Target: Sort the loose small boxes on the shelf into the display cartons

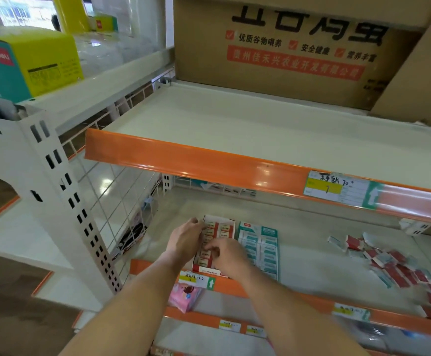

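Both hands, left hand and right hand, are pinching small boxes inside the red display carton on the shelf.

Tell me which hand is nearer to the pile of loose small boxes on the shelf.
Right. The right hand rests on the red display carton, well left of the loose pile; the left hand holds that carton's far side, farther away still.
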Demonstrator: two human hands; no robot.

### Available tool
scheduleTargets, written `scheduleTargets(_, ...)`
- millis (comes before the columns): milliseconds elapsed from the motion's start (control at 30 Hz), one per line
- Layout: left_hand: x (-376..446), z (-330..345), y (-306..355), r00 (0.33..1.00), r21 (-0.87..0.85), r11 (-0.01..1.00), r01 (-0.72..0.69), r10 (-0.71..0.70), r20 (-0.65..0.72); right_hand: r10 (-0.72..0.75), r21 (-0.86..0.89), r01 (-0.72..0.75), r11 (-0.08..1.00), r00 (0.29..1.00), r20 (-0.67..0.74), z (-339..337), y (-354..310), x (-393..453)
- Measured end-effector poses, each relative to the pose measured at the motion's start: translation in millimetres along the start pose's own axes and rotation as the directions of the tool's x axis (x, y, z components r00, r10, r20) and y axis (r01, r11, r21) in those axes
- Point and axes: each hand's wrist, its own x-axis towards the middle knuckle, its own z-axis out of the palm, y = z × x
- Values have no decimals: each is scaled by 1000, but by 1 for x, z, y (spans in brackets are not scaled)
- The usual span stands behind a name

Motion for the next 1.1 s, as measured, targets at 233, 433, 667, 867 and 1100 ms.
scheduleTargets(233,-14,-2,7,1000,22,1000,18,-18,-4,6,33,-3,999,997,-78,0,0,-7)
scheduleTargets(433,-21,-5,17,998,87,994,62,-60,-32,-35,-42,25,999,967,-252,-7,11,-22)
scheduleTargets(667,-13,18,84,998,127,992,0,-7,55,47,-80,-73,994,958,-283,-41,82,-56)
scheduleTargets(867,-5,52,145,990,107,990,-93,81,114,138,-55,-157,986,955,-261,-57,128,-81)
scheduleTargets(1100,1,86,215,963,44,984,-174,161,216,221,-7,-232,973,935,-279,-70,184,-115)
